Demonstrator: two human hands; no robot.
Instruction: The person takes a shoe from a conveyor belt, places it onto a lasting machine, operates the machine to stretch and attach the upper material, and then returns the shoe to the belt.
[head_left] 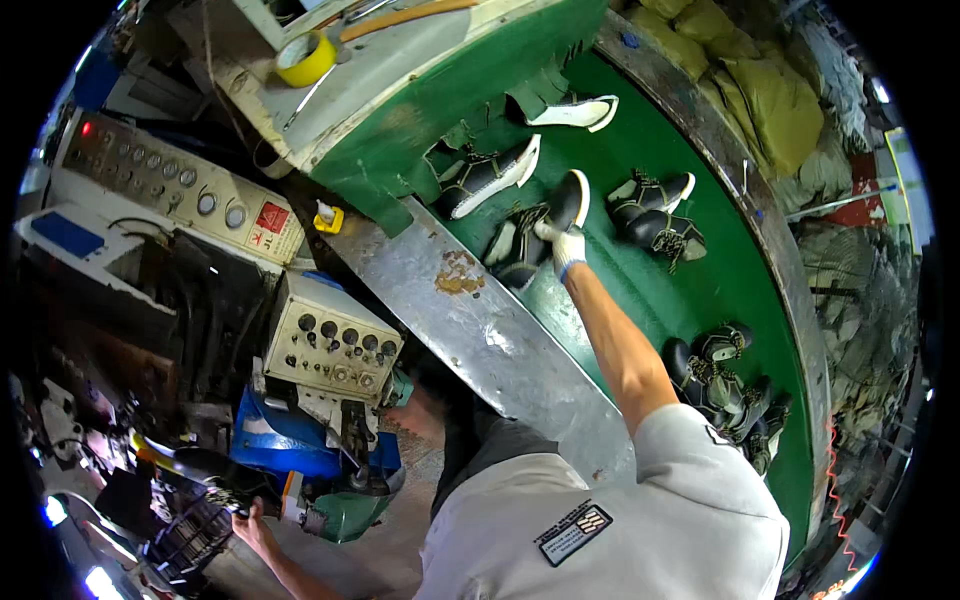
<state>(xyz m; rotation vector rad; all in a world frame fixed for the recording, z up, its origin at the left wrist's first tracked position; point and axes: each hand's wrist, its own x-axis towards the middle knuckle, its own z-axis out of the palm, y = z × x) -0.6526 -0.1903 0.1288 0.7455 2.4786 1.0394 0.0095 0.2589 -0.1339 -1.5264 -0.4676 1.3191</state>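
My right hand, in a white work glove, closes on a black shoe with a pale sole edge, over the green conveyor belt. Right beside that hand lies another dark laced shoe. Low on the left, my bare left hand grips a black laced shoe next to the machine; its fingers are partly hidden. Farther along the belt are a shoe with a white sole and one lying half under the torn green curtain. A dark laced pair lies right of my right hand.
Several dark shoes are heaped on the belt's near right. A bare metal ledge borders the belt. Left stand a control box and a long gauge panel. Yellow tape sits on top of the green housing. Sacks lie beyond.
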